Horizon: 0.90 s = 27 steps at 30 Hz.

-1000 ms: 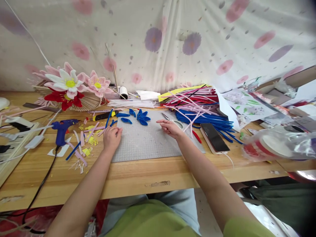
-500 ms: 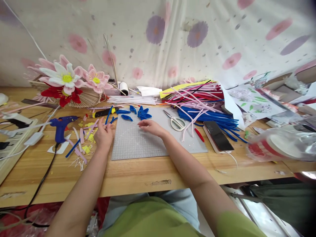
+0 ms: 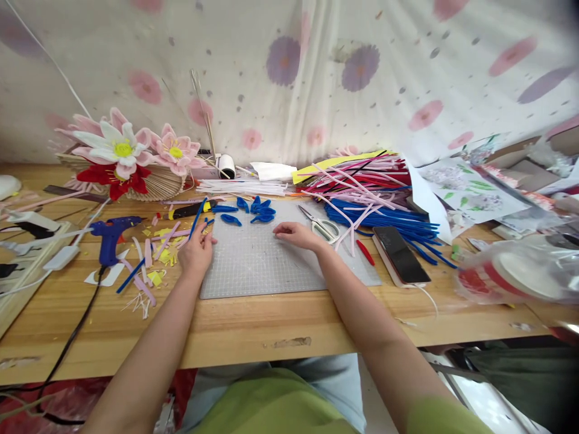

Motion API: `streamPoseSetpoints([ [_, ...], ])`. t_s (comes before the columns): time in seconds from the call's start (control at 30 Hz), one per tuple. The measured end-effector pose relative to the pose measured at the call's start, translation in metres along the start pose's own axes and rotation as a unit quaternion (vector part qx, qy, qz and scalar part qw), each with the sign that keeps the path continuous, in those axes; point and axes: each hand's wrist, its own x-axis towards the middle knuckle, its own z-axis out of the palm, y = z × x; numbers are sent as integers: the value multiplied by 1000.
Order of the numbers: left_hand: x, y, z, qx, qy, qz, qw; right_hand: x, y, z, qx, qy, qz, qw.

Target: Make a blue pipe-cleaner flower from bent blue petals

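My left hand (image 3: 196, 250) is at the left edge of the grey cutting mat (image 3: 253, 265), its fingers loosely curled and apart, with nothing visible in them. A thin blue pipe-cleaner strip (image 3: 198, 218) lies just beyond its fingers and partly behind them. Above the middle of the mat is my right hand (image 3: 296, 235), fingers bent and reaching left, holding nothing that I can see. Beyond it, a cluster of blue fuzzy petals (image 3: 263, 209) rests near the mat's back edge. Separate blue petals (image 3: 231, 220) lie to its left.
Scissors (image 3: 319, 224) and a phone (image 3: 401, 254) lie to the right, near bundled blue pipe cleaners (image 3: 384, 218). On the left are a blue glue gun (image 3: 113, 236), pink and yellow scraps (image 3: 158, 250), a yellow-black cutter (image 3: 192, 209) and fuzzy flowers (image 3: 122, 149). A plastic-wrapped tub (image 3: 511, 271) stands far right.
My right hand has moved right, away from the blue petal cluster. The cluster now sits turned differently. My left hand has shifted slightly right and towards me.
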Motion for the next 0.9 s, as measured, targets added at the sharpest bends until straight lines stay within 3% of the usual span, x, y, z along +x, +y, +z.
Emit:
streamPoseSetpoints([
  [0.07,1,-2,-1,-21,-1,-10,1000,-11,3,-26,-61,-48,17,997],
  [0.13,2,-3,-1,-42,-7,-30,999,-17,8,-50,-115,-46,62,990],
  [0.23,4,-4,0,-62,-16,-53,997,-19,23,-75,-205,78,160,962],
  [0.33,4,-6,1,-67,-12,-49,996,-18,46,-86,-274,247,238,898],
  [0.4,4,-7,1,-68,-9,-42,997,-18,60,-90,-288,306,255,871],
  [0.7,5,-8,3,-71,-13,-45,996,-15,85,-98,-360,316,230,847],
  [0.9,4,-5,1,-68,-15,-47,996,-5,62,-72,-390,287,108,868],
])
